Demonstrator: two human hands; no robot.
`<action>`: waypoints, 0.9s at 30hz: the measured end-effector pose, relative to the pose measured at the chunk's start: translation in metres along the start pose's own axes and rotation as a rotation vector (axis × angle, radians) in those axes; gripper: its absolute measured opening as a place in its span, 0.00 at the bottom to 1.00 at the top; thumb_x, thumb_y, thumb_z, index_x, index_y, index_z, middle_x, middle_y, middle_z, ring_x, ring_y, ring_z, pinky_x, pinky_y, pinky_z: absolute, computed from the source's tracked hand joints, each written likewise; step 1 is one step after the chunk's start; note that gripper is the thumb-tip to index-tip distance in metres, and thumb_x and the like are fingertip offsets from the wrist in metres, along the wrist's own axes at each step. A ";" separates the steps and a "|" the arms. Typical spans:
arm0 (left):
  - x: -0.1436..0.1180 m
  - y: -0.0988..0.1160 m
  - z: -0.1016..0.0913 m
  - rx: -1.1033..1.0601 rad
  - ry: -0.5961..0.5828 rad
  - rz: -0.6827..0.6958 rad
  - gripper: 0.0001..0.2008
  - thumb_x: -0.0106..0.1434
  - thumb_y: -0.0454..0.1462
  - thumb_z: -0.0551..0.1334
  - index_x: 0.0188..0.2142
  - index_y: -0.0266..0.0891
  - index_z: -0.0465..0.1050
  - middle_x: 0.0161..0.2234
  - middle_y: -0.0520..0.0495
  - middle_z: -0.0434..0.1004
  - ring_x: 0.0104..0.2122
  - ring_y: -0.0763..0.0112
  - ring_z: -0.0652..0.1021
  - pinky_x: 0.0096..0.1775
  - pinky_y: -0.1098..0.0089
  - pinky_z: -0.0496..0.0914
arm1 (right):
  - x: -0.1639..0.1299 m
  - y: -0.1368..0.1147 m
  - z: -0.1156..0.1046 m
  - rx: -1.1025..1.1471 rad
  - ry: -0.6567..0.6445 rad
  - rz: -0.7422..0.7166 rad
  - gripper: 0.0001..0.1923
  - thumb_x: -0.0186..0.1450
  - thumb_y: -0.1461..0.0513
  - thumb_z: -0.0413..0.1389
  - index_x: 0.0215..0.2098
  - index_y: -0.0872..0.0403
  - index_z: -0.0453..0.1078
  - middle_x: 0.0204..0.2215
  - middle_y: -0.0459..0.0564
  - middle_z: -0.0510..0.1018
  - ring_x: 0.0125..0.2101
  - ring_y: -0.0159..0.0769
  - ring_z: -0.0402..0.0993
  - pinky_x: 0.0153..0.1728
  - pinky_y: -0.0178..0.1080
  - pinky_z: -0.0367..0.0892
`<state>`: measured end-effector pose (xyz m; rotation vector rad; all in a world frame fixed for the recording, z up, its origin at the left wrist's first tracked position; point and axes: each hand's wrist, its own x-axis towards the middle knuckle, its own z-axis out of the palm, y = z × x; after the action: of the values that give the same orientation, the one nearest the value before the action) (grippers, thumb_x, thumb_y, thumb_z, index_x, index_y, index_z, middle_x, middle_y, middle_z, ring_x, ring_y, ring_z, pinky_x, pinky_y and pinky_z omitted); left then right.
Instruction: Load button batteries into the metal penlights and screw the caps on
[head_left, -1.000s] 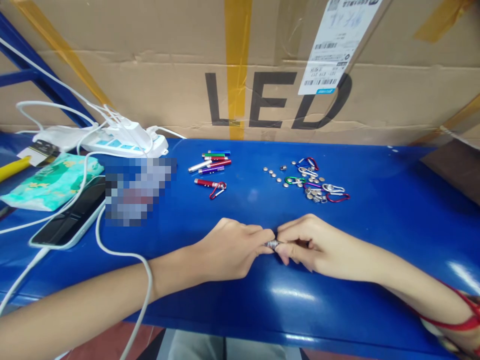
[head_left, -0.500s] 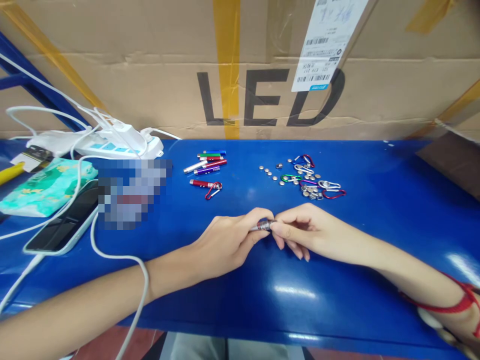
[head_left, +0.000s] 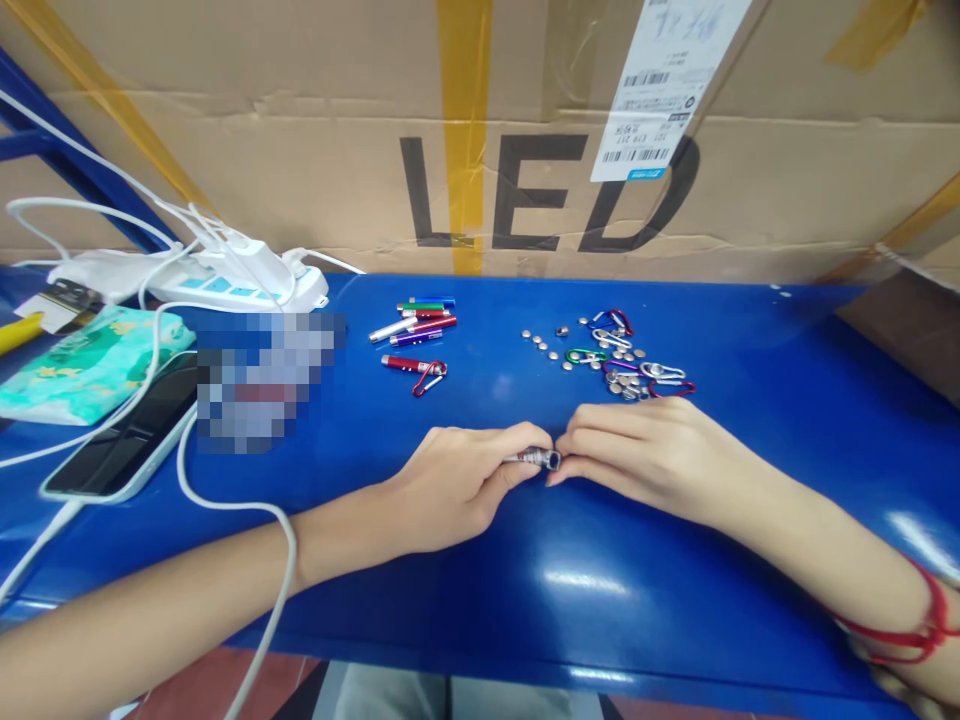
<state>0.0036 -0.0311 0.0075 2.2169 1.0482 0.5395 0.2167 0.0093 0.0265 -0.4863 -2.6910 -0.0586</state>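
The small silver flashlight [head_left: 538,458] lies low over the blue table [head_left: 750,480], held in the closed fingers of the left hand [head_left: 457,485]. The right hand [head_left: 645,455] pinches its end with the fingertips (loosely curled). Behind them lie the clips [head_left: 637,370] and other little flashlights [head_left: 416,325].

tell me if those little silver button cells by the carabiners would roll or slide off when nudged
The button cells look flat and disc-like, lying on their faces, so they would probably slide rather than roll. The blue table is glossy, so they may skid easily. They seem small and thin, likely fiddly to pinch up.
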 end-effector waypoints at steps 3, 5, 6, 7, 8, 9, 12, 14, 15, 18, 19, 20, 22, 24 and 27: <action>0.001 -0.001 0.000 0.020 -0.033 0.018 0.08 0.70 0.35 0.48 0.43 0.45 0.63 0.36 0.58 0.71 0.34 0.73 0.73 0.33 0.75 0.60 | 0.000 -0.001 -0.001 -0.068 0.007 -0.050 0.15 0.68 0.58 0.47 0.31 0.56 0.71 0.22 0.45 0.72 0.21 0.26 0.67 0.24 0.31 0.59; 0.001 -0.002 0.000 0.043 -0.040 0.022 0.07 0.70 0.35 0.49 0.44 0.45 0.62 0.35 0.58 0.71 0.33 0.73 0.73 0.32 0.75 0.60 | 0.001 -0.002 -0.001 -0.051 0.011 -0.071 0.15 0.67 0.57 0.48 0.31 0.56 0.71 0.21 0.44 0.71 0.21 0.26 0.67 0.24 0.31 0.59; 0.001 -0.002 0.001 0.054 -0.039 0.026 0.07 0.69 0.35 0.49 0.44 0.45 0.62 0.35 0.58 0.71 0.33 0.73 0.73 0.32 0.74 0.60 | 0.001 -0.002 -0.001 -0.040 0.007 -0.079 0.15 0.67 0.57 0.48 0.31 0.56 0.71 0.20 0.44 0.71 0.21 0.26 0.67 0.24 0.31 0.59; 0.001 -0.003 0.001 0.065 -0.039 0.032 0.07 0.69 0.34 0.49 0.44 0.44 0.62 0.35 0.57 0.71 0.33 0.72 0.73 0.32 0.74 0.60 | 0.001 -0.003 -0.001 -0.032 0.001 -0.085 0.15 0.67 0.57 0.48 0.31 0.56 0.71 0.20 0.44 0.71 0.21 0.27 0.67 0.23 0.31 0.59; 0.001 -0.003 0.001 0.076 -0.040 0.041 0.07 0.69 0.34 0.49 0.44 0.44 0.62 0.35 0.57 0.71 0.34 0.72 0.74 0.32 0.74 0.60 | 0.001 -0.003 0.000 -0.028 -0.008 -0.088 0.15 0.68 0.58 0.47 0.30 0.56 0.70 0.20 0.44 0.71 0.21 0.27 0.67 0.23 0.32 0.59; 0.001 -0.003 0.002 0.088 -0.043 0.048 0.07 0.69 0.34 0.49 0.43 0.43 0.62 0.35 0.57 0.71 0.34 0.72 0.74 0.32 0.74 0.60 | 0.002 -0.004 0.000 -0.025 -0.022 -0.089 0.15 0.68 0.58 0.47 0.30 0.56 0.70 0.20 0.44 0.71 0.21 0.27 0.67 0.24 0.32 0.59; 0.000 -0.003 0.002 0.112 -0.058 0.050 0.05 0.69 0.33 0.49 0.41 0.42 0.61 0.34 0.56 0.71 0.34 0.71 0.74 0.32 0.73 0.60 | 0.002 -0.004 0.002 -0.010 -0.067 -0.087 0.17 0.69 0.60 0.44 0.28 0.56 0.69 0.21 0.44 0.71 0.22 0.27 0.68 0.24 0.32 0.60; 0.000 -0.003 0.002 0.119 -0.067 0.057 0.05 0.68 0.33 0.49 0.40 0.41 0.61 0.34 0.55 0.71 0.34 0.70 0.74 0.32 0.73 0.60 | 0.001 -0.004 0.002 0.007 -0.092 -0.088 0.19 0.70 0.61 0.41 0.29 0.55 0.69 0.21 0.44 0.71 0.23 0.27 0.69 0.25 0.31 0.60; 0.000 -0.003 0.003 0.122 -0.067 0.063 0.04 0.68 0.32 0.49 0.39 0.41 0.60 0.35 0.55 0.71 0.35 0.70 0.74 0.31 0.73 0.60 | 0.001 -0.004 0.003 0.014 -0.101 -0.090 0.19 0.70 0.62 0.40 0.30 0.55 0.69 0.22 0.44 0.71 0.23 0.26 0.69 0.25 0.31 0.60; -0.001 -0.005 0.004 0.143 -0.059 0.092 0.04 0.68 0.32 0.49 0.35 0.39 0.56 0.34 0.54 0.71 0.33 0.69 0.74 0.29 0.73 0.59 | 0.000 -0.004 0.003 0.001 -0.112 -0.106 0.19 0.71 0.63 0.38 0.32 0.55 0.69 0.23 0.44 0.72 0.24 0.26 0.69 0.25 0.31 0.61; -0.001 -0.005 0.004 0.160 -0.055 0.102 0.05 0.68 0.32 0.49 0.34 0.39 0.54 0.32 0.54 0.70 0.32 0.68 0.74 0.28 0.73 0.58 | 0.001 -0.004 0.003 -0.018 -0.109 -0.114 0.19 0.71 0.63 0.38 0.32 0.55 0.69 0.23 0.44 0.72 0.23 0.26 0.69 0.25 0.31 0.61; -0.002 -0.005 0.005 0.181 -0.052 0.112 0.06 0.67 0.31 0.49 0.33 0.39 0.53 0.32 0.54 0.70 0.31 0.68 0.74 0.26 0.72 0.57 | 0.001 -0.005 0.003 -0.044 -0.105 -0.124 0.19 0.71 0.64 0.38 0.32 0.55 0.69 0.23 0.44 0.72 0.23 0.27 0.69 0.25 0.32 0.61; -0.002 -0.006 0.005 0.230 -0.056 0.130 0.07 0.67 0.31 0.50 0.32 0.40 0.51 0.31 0.54 0.70 0.29 0.67 0.75 0.25 0.72 0.56 | 0.001 -0.006 0.003 -0.103 -0.091 -0.146 0.19 0.71 0.64 0.38 0.31 0.55 0.68 0.22 0.44 0.71 0.22 0.27 0.68 0.24 0.32 0.60; -0.001 -0.005 0.005 0.268 -0.073 0.129 0.08 0.67 0.31 0.51 0.33 0.40 0.50 0.31 0.54 0.71 0.29 0.66 0.75 0.24 0.72 0.56 | 0.002 -0.007 0.003 -0.143 -0.086 -0.163 0.19 0.71 0.65 0.38 0.30 0.56 0.68 0.22 0.44 0.71 0.22 0.28 0.68 0.24 0.33 0.61; 0.001 -0.006 0.004 0.255 -0.105 0.098 0.09 0.67 0.30 0.53 0.34 0.40 0.50 0.35 0.53 0.73 0.34 0.64 0.76 0.26 0.72 0.58 | 0.002 -0.008 0.003 -0.125 -0.116 -0.155 0.20 0.71 0.66 0.37 0.29 0.56 0.68 0.22 0.44 0.71 0.23 0.27 0.68 0.25 0.33 0.61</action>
<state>0.0031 -0.0292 0.0010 2.5009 1.0041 0.3412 0.2111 0.0029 0.0248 -0.3258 -2.8470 -0.2515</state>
